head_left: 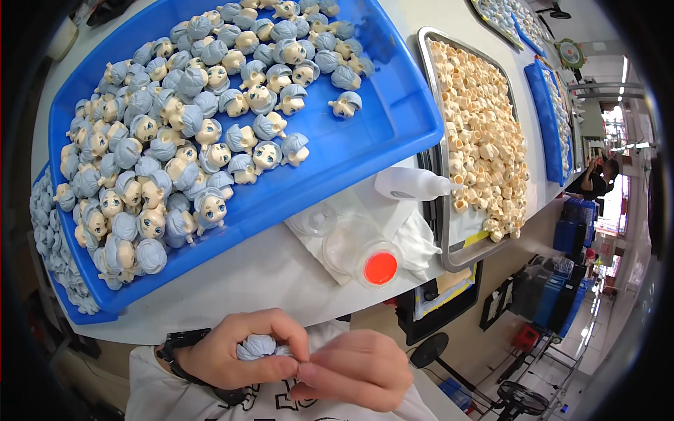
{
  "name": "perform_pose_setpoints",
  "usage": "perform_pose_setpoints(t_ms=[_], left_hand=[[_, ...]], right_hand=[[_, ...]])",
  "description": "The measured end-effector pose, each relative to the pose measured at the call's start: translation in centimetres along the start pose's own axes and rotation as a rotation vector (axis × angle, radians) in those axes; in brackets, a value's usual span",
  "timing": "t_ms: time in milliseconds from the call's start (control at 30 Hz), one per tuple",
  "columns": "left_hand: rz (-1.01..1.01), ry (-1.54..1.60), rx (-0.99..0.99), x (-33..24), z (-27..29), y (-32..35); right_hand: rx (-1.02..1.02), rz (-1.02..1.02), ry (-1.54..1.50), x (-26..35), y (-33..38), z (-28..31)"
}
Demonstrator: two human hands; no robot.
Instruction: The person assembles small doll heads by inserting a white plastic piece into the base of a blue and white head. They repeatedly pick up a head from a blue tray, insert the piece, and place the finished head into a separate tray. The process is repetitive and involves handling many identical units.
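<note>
My left hand (242, 351) is closed around a small doll head with pale blue hair (257, 346), close to my chest at the bottom of the view. My right hand (358, 368) has its fingertips pressed against the doll head from the right; what it pinches is hidden. Above my hands, a big blue tray (365, 133) holds several more blue-haired doll heads (210, 105), most lying face up.
A metal tray (449, 231) of beige doll parts stands to the right. Between the trays lie a white squeeze bottle (407, 184), a clear dish with an orange disc (380, 267) and a white cloth (421, 242). Another blue tray (67, 295) sits below at the left.
</note>
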State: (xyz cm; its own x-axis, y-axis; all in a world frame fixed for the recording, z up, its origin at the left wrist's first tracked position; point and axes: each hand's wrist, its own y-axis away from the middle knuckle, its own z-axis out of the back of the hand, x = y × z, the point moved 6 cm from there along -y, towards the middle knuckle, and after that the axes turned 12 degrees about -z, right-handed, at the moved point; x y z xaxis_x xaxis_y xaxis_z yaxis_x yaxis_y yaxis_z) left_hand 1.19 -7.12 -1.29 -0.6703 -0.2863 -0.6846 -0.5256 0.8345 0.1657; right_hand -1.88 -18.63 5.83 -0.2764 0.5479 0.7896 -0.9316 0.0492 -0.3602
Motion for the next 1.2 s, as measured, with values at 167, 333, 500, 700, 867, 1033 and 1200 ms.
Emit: perform_pose_setpoints(t_ms=[167, 333, 500, 700, 867, 1033, 1200], left_hand=[[-0.005, -0.038, 0.063, -0.4, -0.6, 0.0], [-0.006, -0.222, 0.226, -0.5, -0.7, -1.2], [-0.070, -0.202, 0.141, -0.6, -0.7, -0.5], [-0.097, -0.093, 0.077, 0.3, -0.1, -0.2], [-0.173, 0.042, -0.145, -0.6, 0.5, -0.4], [-0.184, -0.009, -0.142, -0.8, 1.3, 0.2], [-0.166, -0.074, -0.169, -0.9, 1.9, 0.4]], right_hand=[[-0.149, 0.020, -0.155, -0.2, 0.7, -0.1], [-0.122, 0.170, -0.229, -0.6, 0.9, 0.5], [0.028, 0.264, -0.195, 0.5, -1.1, 1.8], [-0.117, 0.270, -0.152, -0.2, 0.0, 2.0], [-0.206, -0.025, 0.043, -1.0, 0.5, 5.9], [-0.133, -0.300, 0.320, -3.0, -2.7, 6.1], [-0.077, -0.268, 0.375, -3.3, -3.2, 5.0]])
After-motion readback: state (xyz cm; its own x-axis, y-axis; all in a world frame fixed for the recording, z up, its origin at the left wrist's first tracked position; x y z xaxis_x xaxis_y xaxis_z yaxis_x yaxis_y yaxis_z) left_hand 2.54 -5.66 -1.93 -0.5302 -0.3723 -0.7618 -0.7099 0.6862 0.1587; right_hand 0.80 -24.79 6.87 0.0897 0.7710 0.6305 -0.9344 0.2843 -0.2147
